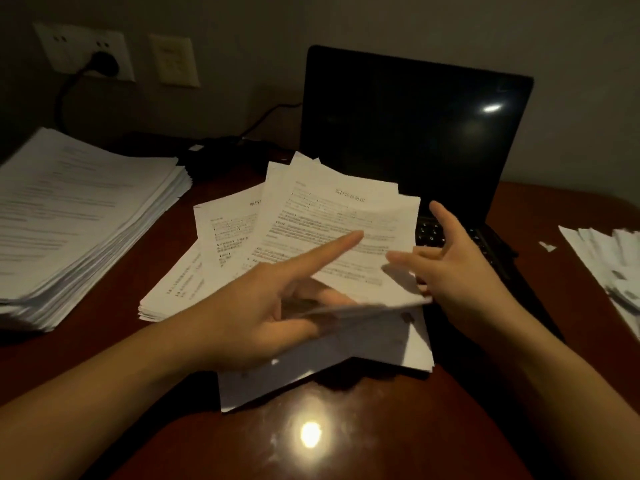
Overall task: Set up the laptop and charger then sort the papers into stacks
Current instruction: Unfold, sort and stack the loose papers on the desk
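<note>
An open black laptop with a dark screen stands at the back of the desk. Its charger brick lies behind the papers, and its plug sits in the wall socket. A loose fan of printed papers lies in front of the laptop and partly over its keyboard. My left hand holds the near edge of the top sheets, index finger stretched across the page. My right hand hovers at the sheets' right edge with fingers spread, over the keyboard.
A thick stack of papers fills the left of the dark red desk. Another spread of papers lies at the right edge, a small torn scrap beside it. A second wall plate is right of the socket.
</note>
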Available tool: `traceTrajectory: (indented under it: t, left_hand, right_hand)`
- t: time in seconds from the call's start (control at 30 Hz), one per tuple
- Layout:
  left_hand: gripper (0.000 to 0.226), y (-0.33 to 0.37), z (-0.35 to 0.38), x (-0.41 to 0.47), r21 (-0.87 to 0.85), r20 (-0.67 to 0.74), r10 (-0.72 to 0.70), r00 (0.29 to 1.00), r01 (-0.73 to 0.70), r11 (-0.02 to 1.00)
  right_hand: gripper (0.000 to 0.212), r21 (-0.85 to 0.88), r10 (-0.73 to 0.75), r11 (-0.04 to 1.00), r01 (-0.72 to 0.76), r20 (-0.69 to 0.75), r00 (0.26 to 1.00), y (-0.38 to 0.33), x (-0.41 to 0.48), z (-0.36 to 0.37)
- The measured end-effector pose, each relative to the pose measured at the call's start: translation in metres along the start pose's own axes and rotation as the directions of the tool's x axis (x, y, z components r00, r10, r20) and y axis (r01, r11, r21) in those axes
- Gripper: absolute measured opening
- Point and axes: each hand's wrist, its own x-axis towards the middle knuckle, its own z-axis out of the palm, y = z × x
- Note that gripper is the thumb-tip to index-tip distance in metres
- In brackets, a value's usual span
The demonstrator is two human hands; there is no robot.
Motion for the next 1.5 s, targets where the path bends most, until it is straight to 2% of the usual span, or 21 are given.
traceTrajectory:
  t: [0.13,0.23,0.37,0.47,0.53,0.6,0.7,0.87,1.0,1.1,1.23,1.37,1.5]
  left_hand:
    - [0.093,-0.005,-0.002,0.000,-0.029,-0.005,-0.030,1.000,0.030,0.999]
    - [0.078,-0.009,-0.009,0.004,-0.062,-0.162,-0.071,0.984,0.061,0.996]
    - [0.058,-0.010,-0.020,0.011,-0.019,-0.486,-0.123,0.865,0.130,0.991]
    - [0.059,-0.011,-0.030,0.012,-0.127,-0.594,-0.240,0.768,0.205,0.970]
    - [0.051,-0.014,-0.035,0.011,-0.258,-0.580,-0.314,0.752,0.195,0.946]
    - [0.036,-0.011,-0.037,0.011,-0.441,-0.518,-0.378,0.768,0.139,0.887]
    - [0.034,-0.010,-0.040,0.014,-0.521,-0.522,-0.416,0.744,0.108,0.847]
    - [0.033,0.005,-0.056,0.027,-0.466,-0.619,-0.319,0.718,-0.009,0.885]
    - [0.034,0.031,-0.071,0.039,-0.363,-0.685,-0.170,0.708,-0.130,0.923]
    - [0.035,0.040,-0.068,0.039,-0.331,-0.712,-0.121,0.692,-0.179,0.926]
    - [0.034,0.031,-0.048,0.034,-0.283,-0.672,-0.079,0.736,-0.158,0.946]
    - [0.027,0.030,-0.047,0.033,-0.234,-0.703,-0.038,0.710,-0.181,0.955]
    - [0.020,0.025,-0.042,0.025,-0.296,-0.698,-0.102,0.708,-0.156,0.942]
  right_hand:
    - [0.104,-0.066,-0.065,0.996,0.063,-0.028,0.997,0.002,0.001,0.000]
    - [0.102,-0.011,-0.113,0.994,0.113,-0.045,0.993,-0.003,0.000,-0.002]
    - [0.097,0.070,-0.156,0.985,0.161,-0.064,0.986,-0.006,-0.002,-0.005]
    - [0.096,0.103,-0.166,0.980,0.172,-0.061,0.984,-0.007,-0.002,-0.005]
    - [0.094,0.122,-0.187,0.974,0.192,-0.054,0.981,-0.007,-0.002,-0.006]
    - [0.091,0.148,-0.214,0.965,0.218,-0.042,0.976,-0.008,-0.004,-0.006]
    - [0.086,0.198,-0.241,0.950,0.243,-0.036,0.970,-0.010,-0.004,-0.002]
    - [0.065,0.205,-0.288,0.931,0.301,-0.091,0.953,-0.039,0.004,0.004]
    - [0.048,0.138,-0.410,0.892,0.430,-0.151,0.900,-0.081,0.003,0.003]
    - [0.041,0.100,-0.452,0.874,0.476,-0.194,0.871,-0.089,0.003,0.006]
    - [0.031,0.036,-0.414,0.903,0.429,-0.202,0.888,-0.069,0.002,0.018]
    - [0.023,-0.005,-0.446,0.891,0.453,-0.184,0.876,-0.075,0.002,0.017]
    - [0.025,-0.042,-0.476,0.879,0.475,-0.137,0.869,-0.075,-0.002,0.017]
